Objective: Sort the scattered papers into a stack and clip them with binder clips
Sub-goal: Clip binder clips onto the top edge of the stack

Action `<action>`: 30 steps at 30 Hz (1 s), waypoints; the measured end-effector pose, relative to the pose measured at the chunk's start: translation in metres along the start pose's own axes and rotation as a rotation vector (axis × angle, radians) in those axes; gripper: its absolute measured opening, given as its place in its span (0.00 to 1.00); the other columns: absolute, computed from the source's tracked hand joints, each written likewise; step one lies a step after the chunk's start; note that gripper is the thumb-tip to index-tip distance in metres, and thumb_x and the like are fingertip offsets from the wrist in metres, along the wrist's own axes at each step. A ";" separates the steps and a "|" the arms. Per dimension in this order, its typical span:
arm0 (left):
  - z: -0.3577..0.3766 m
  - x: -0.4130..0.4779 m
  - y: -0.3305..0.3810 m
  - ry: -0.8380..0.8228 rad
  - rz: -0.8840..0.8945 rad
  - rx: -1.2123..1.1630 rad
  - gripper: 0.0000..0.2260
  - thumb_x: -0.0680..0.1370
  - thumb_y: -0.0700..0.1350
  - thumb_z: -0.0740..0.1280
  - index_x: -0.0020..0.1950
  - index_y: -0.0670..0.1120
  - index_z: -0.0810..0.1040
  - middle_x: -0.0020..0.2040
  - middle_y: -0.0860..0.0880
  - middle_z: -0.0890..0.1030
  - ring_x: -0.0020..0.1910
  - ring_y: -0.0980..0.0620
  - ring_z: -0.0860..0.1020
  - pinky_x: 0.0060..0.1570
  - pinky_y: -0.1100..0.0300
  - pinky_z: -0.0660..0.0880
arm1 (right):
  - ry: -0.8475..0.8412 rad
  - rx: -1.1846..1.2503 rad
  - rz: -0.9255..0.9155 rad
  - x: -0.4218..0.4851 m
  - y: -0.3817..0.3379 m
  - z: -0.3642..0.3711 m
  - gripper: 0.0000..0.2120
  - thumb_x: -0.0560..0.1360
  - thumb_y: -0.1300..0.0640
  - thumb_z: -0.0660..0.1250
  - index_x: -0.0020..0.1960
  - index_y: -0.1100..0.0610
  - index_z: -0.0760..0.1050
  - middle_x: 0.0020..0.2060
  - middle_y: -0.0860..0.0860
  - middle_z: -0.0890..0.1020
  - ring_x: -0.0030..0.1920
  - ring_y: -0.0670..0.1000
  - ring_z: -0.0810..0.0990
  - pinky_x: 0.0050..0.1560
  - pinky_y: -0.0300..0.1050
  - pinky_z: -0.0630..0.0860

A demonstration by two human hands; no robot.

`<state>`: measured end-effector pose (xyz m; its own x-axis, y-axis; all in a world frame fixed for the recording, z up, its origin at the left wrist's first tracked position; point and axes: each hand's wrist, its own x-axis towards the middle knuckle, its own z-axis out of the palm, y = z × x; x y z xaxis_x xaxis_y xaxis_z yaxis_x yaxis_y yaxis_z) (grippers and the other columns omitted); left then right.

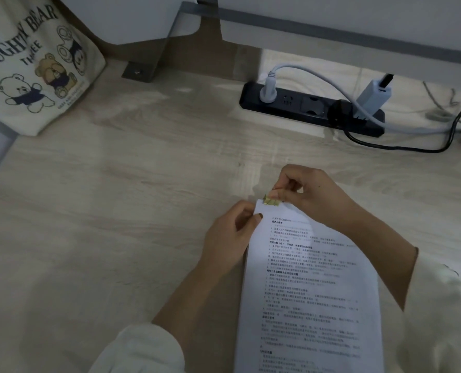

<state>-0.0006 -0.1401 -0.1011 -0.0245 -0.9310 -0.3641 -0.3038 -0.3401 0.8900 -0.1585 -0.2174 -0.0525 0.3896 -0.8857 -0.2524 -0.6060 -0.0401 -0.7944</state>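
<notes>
A stack of printed white papers [307, 292] is held up over the wooden desk [116, 211], its top edge pointing away from me. My left hand [230, 232] grips the stack's upper left edge, thumb on the front sheet. A small yellow-green binder clip [272, 201] sits on the top edge near the left corner. My right hand [309, 195] pinches the clip's wire handles from above, its fingers curled over them. The clip's jaws are partly hidden by my fingers.
A cream tote bag [32, 65] printed with bears stands at the back left. A black power strip [310, 109] with plugs and cables lies at the back right. A grey metal bracket [140, 72] and white panels rise behind the desk.
</notes>
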 end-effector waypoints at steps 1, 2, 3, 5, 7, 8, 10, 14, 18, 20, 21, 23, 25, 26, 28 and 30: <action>0.000 0.000 0.000 0.000 0.007 -0.038 0.06 0.76 0.47 0.64 0.51 0.53 0.78 0.48 0.56 0.83 0.49 0.58 0.81 0.54 0.51 0.77 | -0.019 0.005 -0.002 0.002 0.000 -0.002 0.07 0.70 0.58 0.72 0.38 0.61 0.77 0.39 0.54 0.82 0.40 0.49 0.77 0.44 0.42 0.74; 0.000 0.000 0.000 0.001 0.015 -0.065 0.06 0.77 0.45 0.65 0.52 0.54 0.78 0.48 0.56 0.83 0.49 0.58 0.80 0.54 0.52 0.77 | -0.041 0.011 0.001 0.003 0.000 -0.003 0.07 0.70 0.58 0.72 0.38 0.61 0.77 0.39 0.55 0.82 0.41 0.50 0.78 0.44 0.42 0.74; 0.000 0.000 -0.001 0.003 0.025 -0.084 0.07 0.77 0.45 0.65 0.52 0.55 0.77 0.48 0.56 0.83 0.49 0.58 0.80 0.54 0.53 0.77 | -0.066 0.019 0.007 0.005 0.000 -0.005 0.07 0.70 0.58 0.71 0.38 0.61 0.77 0.39 0.55 0.82 0.42 0.51 0.78 0.45 0.42 0.74; 0.000 0.000 -0.002 0.002 0.044 -0.118 0.09 0.76 0.44 0.65 0.50 0.59 0.77 0.45 0.59 0.83 0.47 0.59 0.80 0.52 0.57 0.77 | -0.130 0.045 0.020 0.009 0.000 -0.010 0.07 0.70 0.57 0.71 0.38 0.60 0.77 0.40 0.56 0.83 0.43 0.55 0.79 0.47 0.46 0.75; -0.001 0.001 -0.002 0.005 0.054 -0.146 0.09 0.76 0.44 0.65 0.49 0.60 0.77 0.43 0.60 0.83 0.46 0.59 0.81 0.50 0.60 0.77 | -0.202 0.062 0.030 0.014 -0.001 -0.014 0.06 0.70 0.57 0.71 0.39 0.59 0.77 0.40 0.56 0.84 0.43 0.55 0.81 0.48 0.48 0.76; -0.002 0.001 -0.003 0.009 0.055 -0.161 0.09 0.75 0.44 0.65 0.49 0.59 0.77 0.43 0.60 0.83 0.46 0.59 0.81 0.49 0.60 0.76 | -0.233 0.068 0.032 0.017 -0.002 -0.016 0.06 0.70 0.57 0.71 0.39 0.60 0.77 0.39 0.55 0.84 0.42 0.53 0.81 0.46 0.46 0.76; -0.002 0.002 -0.003 0.017 0.060 -0.188 0.08 0.75 0.44 0.66 0.49 0.58 0.77 0.43 0.58 0.83 0.46 0.58 0.81 0.48 0.61 0.76 | -0.286 0.078 0.032 0.022 -0.002 -0.017 0.07 0.70 0.58 0.71 0.40 0.62 0.78 0.35 0.49 0.83 0.37 0.46 0.80 0.43 0.39 0.75; -0.001 0.004 -0.003 0.040 0.068 -0.229 0.05 0.73 0.46 0.66 0.47 0.54 0.76 0.44 0.51 0.83 0.47 0.53 0.82 0.48 0.55 0.77 | -0.358 0.118 0.066 0.029 0.000 -0.016 0.07 0.70 0.58 0.71 0.40 0.63 0.78 0.33 0.47 0.82 0.35 0.44 0.80 0.42 0.39 0.76; 0.000 0.004 -0.004 0.065 0.072 -0.221 0.04 0.72 0.49 0.67 0.46 0.55 0.75 0.43 0.50 0.83 0.45 0.52 0.81 0.47 0.52 0.76 | -0.369 0.188 0.090 0.028 0.003 -0.016 0.06 0.71 0.60 0.70 0.42 0.64 0.78 0.35 0.50 0.82 0.36 0.42 0.79 0.41 0.33 0.76; 0.001 0.004 -0.005 0.072 0.060 -0.233 0.04 0.72 0.48 0.67 0.46 0.54 0.74 0.43 0.49 0.83 0.45 0.51 0.81 0.47 0.52 0.76 | -0.369 0.203 0.119 0.027 0.005 -0.015 0.07 0.71 0.59 0.70 0.43 0.63 0.78 0.37 0.52 0.82 0.37 0.42 0.79 0.40 0.32 0.75; 0.002 0.004 -0.006 0.074 0.054 -0.235 0.04 0.72 0.48 0.66 0.46 0.54 0.74 0.43 0.48 0.83 0.45 0.51 0.81 0.47 0.52 0.76 | -0.368 0.194 0.135 0.026 0.006 -0.014 0.08 0.71 0.58 0.70 0.44 0.63 0.78 0.37 0.51 0.81 0.37 0.42 0.78 0.39 0.31 0.74; 0.002 0.003 -0.008 0.072 0.044 -0.228 0.05 0.72 0.48 0.66 0.47 0.53 0.74 0.44 0.49 0.84 0.46 0.52 0.81 0.47 0.54 0.76 | -0.353 0.168 0.161 0.024 0.007 -0.012 0.08 0.72 0.55 0.70 0.45 0.60 0.79 0.38 0.48 0.81 0.36 0.40 0.78 0.38 0.28 0.73; 0.002 0.004 -0.008 0.058 0.019 -0.239 0.06 0.74 0.46 0.67 0.49 0.51 0.74 0.46 0.50 0.84 0.46 0.55 0.81 0.46 0.59 0.77 | -0.321 0.154 0.177 0.021 0.007 -0.010 0.08 0.72 0.54 0.69 0.48 0.56 0.80 0.41 0.46 0.82 0.36 0.36 0.78 0.37 0.24 0.71; 0.002 0.004 -0.007 0.050 0.002 -0.257 0.06 0.75 0.45 0.67 0.50 0.51 0.75 0.47 0.51 0.83 0.47 0.58 0.81 0.46 0.63 0.77 | -0.297 0.152 0.182 0.020 0.008 -0.009 0.08 0.73 0.53 0.68 0.51 0.55 0.80 0.43 0.45 0.81 0.37 0.34 0.78 0.37 0.23 0.71; 0.003 0.007 -0.005 0.042 -0.032 -0.264 0.05 0.76 0.45 0.67 0.50 0.53 0.75 0.49 0.54 0.83 0.49 0.59 0.81 0.47 0.65 0.76 | -0.208 0.159 0.202 0.014 0.011 -0.013 0.09 0.74 0.53 0.66 0.53 0.53 0.78 0.44 0.44 0.81 0.37 0.34 0.78 0.37 0.22 0.71; 0.005 0.009 0.000 0.060 -0.073 -0.228 0.03 0.76 0.48 0.66 0.49 0.54 0.75 0.49 0.55 0.82 0.50 0.58 0.80 0.50 0.61 0.76 | -0.094 0.140 0.241 0.005 0.017 -0.023 0.07 0.76 0.54 0.64 0.52 0.53 0.78 0.42 0.47 0.82 0.36 0.38 0.79 0.36 0.24 0.73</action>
<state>-0.0056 -0.1473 -0.1057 0.0478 -0.9069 -0.4187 -0.0799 -0.4213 0.9034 -0.1829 -0.2331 -0.0549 0.3130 -0.8149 -0.4878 -0.5901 0.2356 -0.7722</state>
